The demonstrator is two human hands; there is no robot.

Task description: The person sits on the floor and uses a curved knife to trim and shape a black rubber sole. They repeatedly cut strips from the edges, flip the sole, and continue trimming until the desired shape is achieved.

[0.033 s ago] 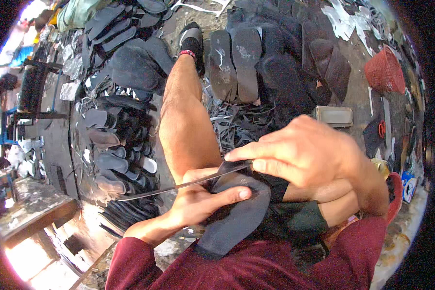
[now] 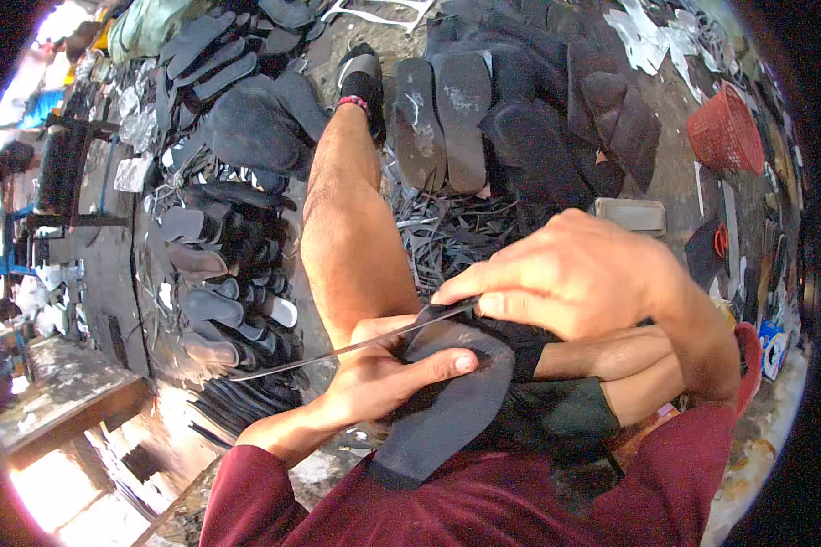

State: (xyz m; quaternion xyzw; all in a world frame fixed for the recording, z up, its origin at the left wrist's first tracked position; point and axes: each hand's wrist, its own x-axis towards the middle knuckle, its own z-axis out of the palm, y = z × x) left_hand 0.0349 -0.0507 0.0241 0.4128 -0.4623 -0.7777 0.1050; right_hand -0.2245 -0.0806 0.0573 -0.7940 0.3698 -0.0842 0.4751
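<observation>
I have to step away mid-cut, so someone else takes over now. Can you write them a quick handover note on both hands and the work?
Left hand: grips the dark rubber sole piece on the lap, thumb across its top.
Right hand: closed on the long thin blade, whose tip points out to the left, over the sole's upper edge.
Done: piles of cut soles and trimmings lie on the ground ahead.
Left: this sole is in mid-trim; how much edge remains cannot be seen.

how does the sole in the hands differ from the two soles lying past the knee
The held sole is dark grey, clean and gripped by the left hand under a long blade. The two soles on the ground lie flat side by side, untouched, with pale smears. All are dark, sole-shaped pieces.
</observation>
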